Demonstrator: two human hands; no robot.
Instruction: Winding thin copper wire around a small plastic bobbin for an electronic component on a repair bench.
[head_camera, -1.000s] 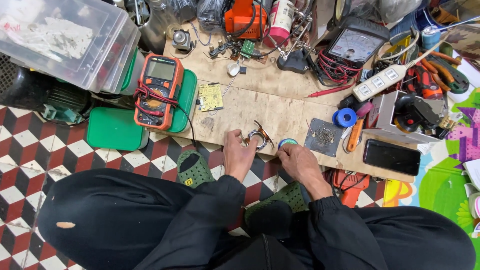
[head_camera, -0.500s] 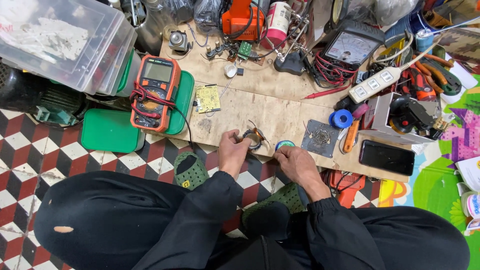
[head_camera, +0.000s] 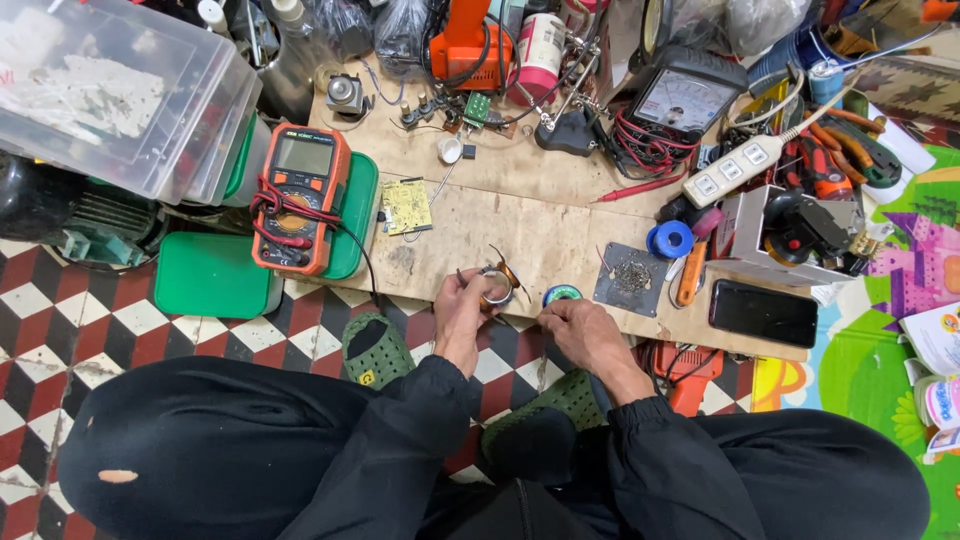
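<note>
My left hand pinches a small copper-wound ring coil with loose wire ends, held just above the front edge of the low wooden board. My right hand rests at the board's front edge with its fingers curled by a small blue-green solder spool; whether it grips the spool or a wire I cannot tell. Both sleeves are black, and my crossed legs and green clogs lie below the hands.
An orange multimeter with red leads lies on green lids at left, next to a clear plastic bin. On the board: a small yellow circuit board, grey metal plate, blue tape roll, analogue meter, power strip, black phone.
My left hand has lifted the coil slightly and turned it; my right hand stays at the solder spool. The view has shifted a little.
</note>
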